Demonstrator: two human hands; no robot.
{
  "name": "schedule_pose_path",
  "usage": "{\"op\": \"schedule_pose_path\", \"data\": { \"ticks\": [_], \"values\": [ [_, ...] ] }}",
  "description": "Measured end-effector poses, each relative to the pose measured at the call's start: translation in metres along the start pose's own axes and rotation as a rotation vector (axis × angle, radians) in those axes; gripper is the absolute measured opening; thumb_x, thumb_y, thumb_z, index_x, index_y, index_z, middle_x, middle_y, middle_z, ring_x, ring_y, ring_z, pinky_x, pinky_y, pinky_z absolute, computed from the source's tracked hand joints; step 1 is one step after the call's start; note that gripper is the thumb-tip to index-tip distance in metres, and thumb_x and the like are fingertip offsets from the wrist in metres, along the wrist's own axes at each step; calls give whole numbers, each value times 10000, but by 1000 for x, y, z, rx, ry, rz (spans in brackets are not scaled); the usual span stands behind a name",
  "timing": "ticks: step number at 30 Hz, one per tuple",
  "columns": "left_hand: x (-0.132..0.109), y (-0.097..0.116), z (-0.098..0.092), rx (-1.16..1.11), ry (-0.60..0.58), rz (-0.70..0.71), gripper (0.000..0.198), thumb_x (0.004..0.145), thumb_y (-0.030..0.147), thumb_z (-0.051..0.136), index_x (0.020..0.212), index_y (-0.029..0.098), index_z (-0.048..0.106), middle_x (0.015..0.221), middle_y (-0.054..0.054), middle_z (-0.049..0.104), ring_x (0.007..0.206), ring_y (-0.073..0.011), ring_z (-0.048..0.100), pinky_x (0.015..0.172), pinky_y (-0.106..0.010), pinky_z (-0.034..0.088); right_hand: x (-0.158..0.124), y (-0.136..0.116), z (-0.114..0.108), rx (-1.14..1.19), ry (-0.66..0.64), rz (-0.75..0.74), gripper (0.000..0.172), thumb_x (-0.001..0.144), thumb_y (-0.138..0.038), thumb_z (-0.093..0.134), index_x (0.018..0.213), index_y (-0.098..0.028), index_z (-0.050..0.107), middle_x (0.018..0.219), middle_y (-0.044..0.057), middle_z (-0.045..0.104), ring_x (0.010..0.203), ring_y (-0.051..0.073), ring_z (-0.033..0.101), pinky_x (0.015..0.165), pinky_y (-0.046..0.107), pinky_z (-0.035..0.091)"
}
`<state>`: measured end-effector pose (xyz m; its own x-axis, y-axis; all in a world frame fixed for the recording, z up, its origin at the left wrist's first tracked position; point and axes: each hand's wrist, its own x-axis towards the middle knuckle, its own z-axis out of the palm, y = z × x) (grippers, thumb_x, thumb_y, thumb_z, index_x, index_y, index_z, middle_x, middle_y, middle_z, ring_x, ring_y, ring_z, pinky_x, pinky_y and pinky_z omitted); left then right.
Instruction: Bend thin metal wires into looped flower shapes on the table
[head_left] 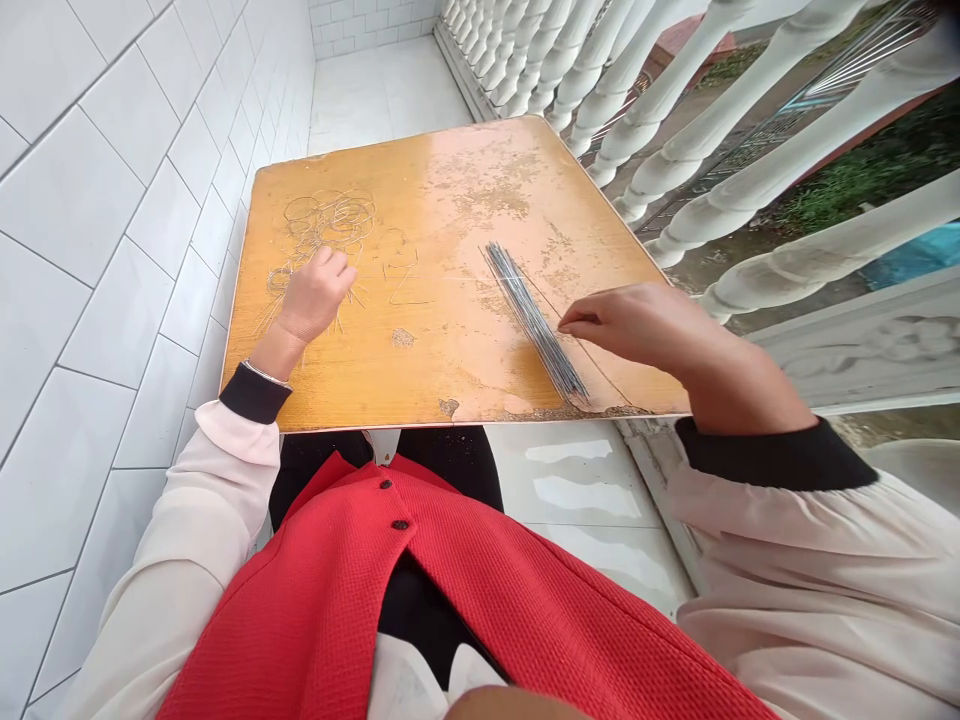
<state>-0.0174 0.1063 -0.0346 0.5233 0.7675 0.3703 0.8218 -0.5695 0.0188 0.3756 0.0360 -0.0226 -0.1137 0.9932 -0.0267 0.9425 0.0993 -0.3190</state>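
My left hand (313,295) is closed in a pinch over the left side of the wooden board (352,385). From its fingertips a thin pale wire (450,278) runs right, across the top of a bundle of straight grey wires (534,325). Bent wire loops (330,215) lie tangled just beyond this hand, and loose wire ends stick out around it. My right hand (637,322) hovers at the bundle's right side with thumb and fingers pressed together; what they hold, if anything, is too small to make out. Thin bent wire pieces (409,290) lie mid-board.
A white tiled wall (112,240) rises close on the left. White balusters (675,160) line the right side, with greenery beyond. The board's surface is worn and peeling, with a chipped near edge. Pale floor tiles (386,90) show past its far end.
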Motion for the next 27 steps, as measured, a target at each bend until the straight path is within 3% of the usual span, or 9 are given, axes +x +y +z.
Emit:
{"op": "schedule_pose_path", "data": {
  "ticks": [4,6,9,10,13,16,18,22,27],
  "values": [
    [-1,-12,3,6,80,-62,287,966,138,404,827,228,638,931,-93,651,936,-237,539,742,-366,404,-5,10,-4,-159,-133,127,136,824,-114,721,716,-196,719,867,106,781,773,216,610,719,335,399],
    [-1,-8,5,-3,96,-71,277,959,140,427,831,223,658,931,-88,670,933,-234,548,747,-363,408,-10,4,-4,-106,16,153,108,847,-136,693,758,-195,708,894,124,777,793,223,626,739,342,413],
    [1,11,5,-74,66,-63,235,941,151,468,855,199,681,936,-90,692,945,-237,570,801,-370,431,-20,-22,0,121,366,226,135,910,-252,612,825,-182,692,901,140,757,771,209,627,731,348,432],
    [2,20,4,-130,62,-70,206,925,148,492,855,194,681,929,-86,696,940,-232,577,827,-372,438,-23,-35,3,303,369,274,172,908,-293,606,809,-179,689,831,122,737,695,183,599,676,331,435],
    [5,52,-2,-341,-13,-90,143,871,125,555,825,184,677,896,-61,707,895,-197,595,855,-357,452,-25,-73,19,935,79,220,225,799,-360,724,912,-165,714,862,86,739,577,117,545,575,282,453],
    [5,84,-5,-679,-174,-198,75,828,118,618,804,158,677,807,-22,692,743,-121,577,746,-279,450,-18,-96,40,1217,36,192,309,727,-384,810,946,-180,732,935,78,756,605,100,584,548,246,464],
    [3,101,-7,-886,-278,-303,73,803,92,635,766,148,665,681,23,623,637,-80,521,650,-235,413,-12,-102,51,1300,88,167,257,722,-379,825,865,-186,734,930,69,759,624,90,606,546,225,467],
    [-3,120,-10,-1187,-479,-449,122,812,25,616,762,137,619,657,55,575,570,-46,497,558,-206,393,-4,-103,60,1332,99,140,245,708,-376,850,696,-182,702,732,35,710,571,80,577,521,208,455],
    [-4,126,-9,-1328,-498,-506,203,911,55,554,725,135,579,672,27,622,613,-50,573,565,-199,424,-3,-102,68,1239,31,71,236,677,-374,871,701,-184,733,623,5,652,541,82,535,527,227,450]
  ]
}}
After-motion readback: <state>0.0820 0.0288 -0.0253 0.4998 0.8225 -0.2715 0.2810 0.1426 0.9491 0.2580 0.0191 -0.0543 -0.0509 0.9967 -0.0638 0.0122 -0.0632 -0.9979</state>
